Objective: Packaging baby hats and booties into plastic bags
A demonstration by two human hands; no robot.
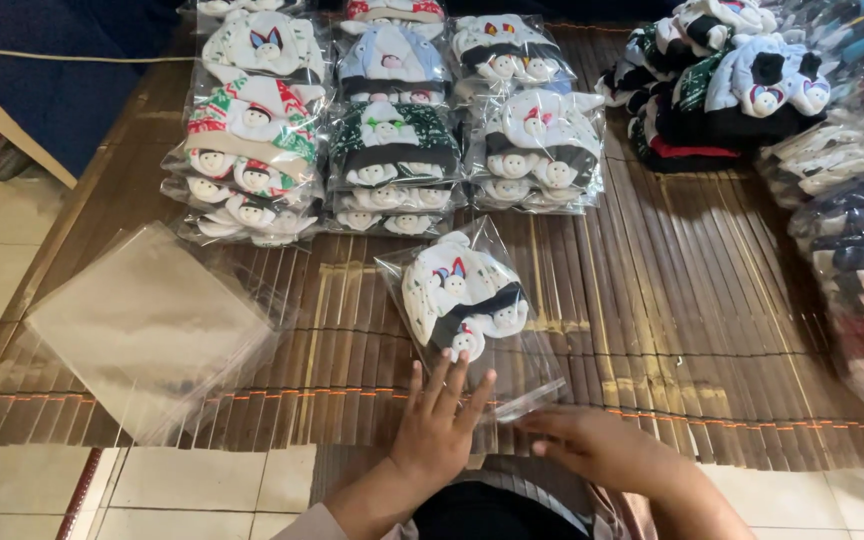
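While pressing flat on the clear bag (472, 310) holding a white knitted hat, left hand (439, 425) spread open; right hand (597, 445) pinching bag's open edge, on bamboo mat (672, 300), near packed stacks (392, 130).

Soft, even indoor light falls from above, moderately bright, with only faint shadows under the stacked packets (392, 130). White glare streaks across the pile of clear bags (147, 325) at left and the plastic of the packet in the middle (467, 300). The right hand (602, 445) is slightly motion-blurred. Edges bow a little; the right border looks softer.
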